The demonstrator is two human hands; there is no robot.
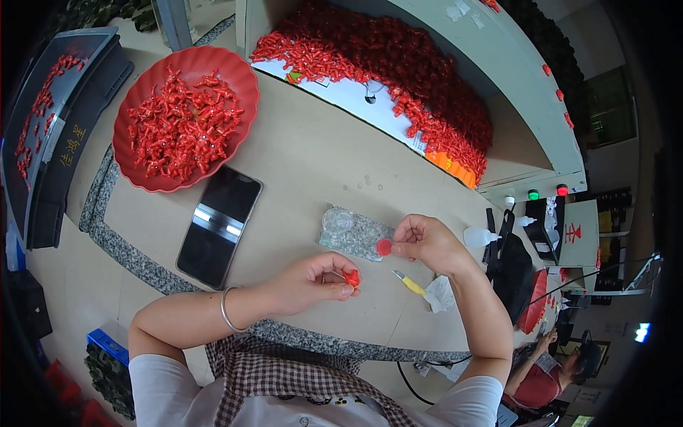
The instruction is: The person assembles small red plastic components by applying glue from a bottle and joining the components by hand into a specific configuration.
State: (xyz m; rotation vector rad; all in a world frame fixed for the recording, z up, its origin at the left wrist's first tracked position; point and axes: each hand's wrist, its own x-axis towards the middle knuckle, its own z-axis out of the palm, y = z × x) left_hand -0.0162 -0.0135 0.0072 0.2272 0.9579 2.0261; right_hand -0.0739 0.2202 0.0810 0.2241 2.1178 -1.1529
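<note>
My left hand (309, 285) is closed in a pinch around a small red figurine (351, 278), just above the table near its front edge. Fingers and thumb of my right hand (430, 242) are pinched at a small red round cap (384, 247) by the right end of a speckled stone slab (356, 235). Whether the cap rests on the slab or is lifted, I cannot tell. A clear round dish (337, 221) sits on the slab's left part. Close below my right hand lie a yellow-handled craft knife (409, 282) and a crumpled white tissue (440, 294).
A scalloped red bowl (250, 85) of red figurines and a dark phone (220, 226) are at left. Many more figurines fill a shelf compartment (398, 114) behind. White squeeze bottles (480, 237) and a black bag (514, 270) stand right. A grey crate (67, 135) is far left; another person (544, 377) sits far right.
</note>
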